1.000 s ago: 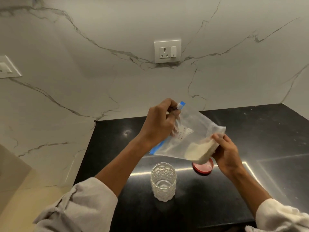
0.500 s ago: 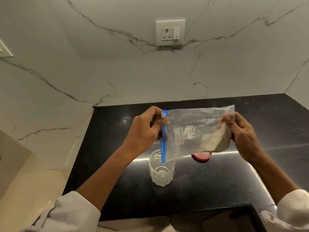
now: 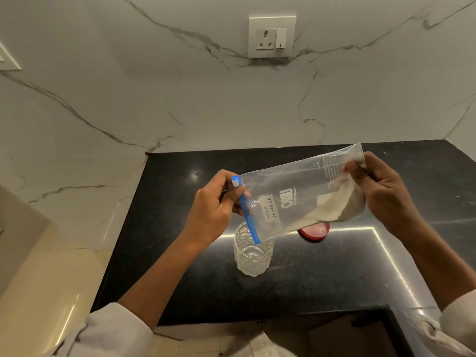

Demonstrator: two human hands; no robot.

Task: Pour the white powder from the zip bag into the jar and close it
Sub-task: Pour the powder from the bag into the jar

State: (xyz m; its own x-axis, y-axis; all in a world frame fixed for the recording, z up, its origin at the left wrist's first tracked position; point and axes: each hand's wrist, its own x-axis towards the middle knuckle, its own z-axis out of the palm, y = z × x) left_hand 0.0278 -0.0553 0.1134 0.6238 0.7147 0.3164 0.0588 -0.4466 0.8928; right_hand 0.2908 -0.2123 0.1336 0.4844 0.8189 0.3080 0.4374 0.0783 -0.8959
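A clear zip bag (image 3: 301,194) labelled "milk powder" hangs sideways over the black counter (image 3: 322,284). Its blue zip edge points down-left, the lower corner just above the mouth of a ribbed glass jar (image 3: 253,251). White powder (image 3: 337,206) lies heaped in the bag's right end. My left hand (image 3: 216,204) pinches the zip edge near the slider. My right hand (image 3: 381,191) grips the bag's bottom end, raised higher than the zip edge. The jar stands open and holds nothing visible. Its red lid (image 3: 314,231) lies flat on the counter behind the bag, partly hidden.
A white marble wall with a socket and switch plate (image 3: 271,36) rises behind the counter. The counter's left edge meets a beige surface (image 3: 46,292). A dark recess (image 3: 347,333) opens at the counter's front edge.
My right hand has lifted the bag's bottom end higher, tilting the bag more steeply. The zip edge's lower corner has come down to the jar's mouth. The powder stays at the right end.
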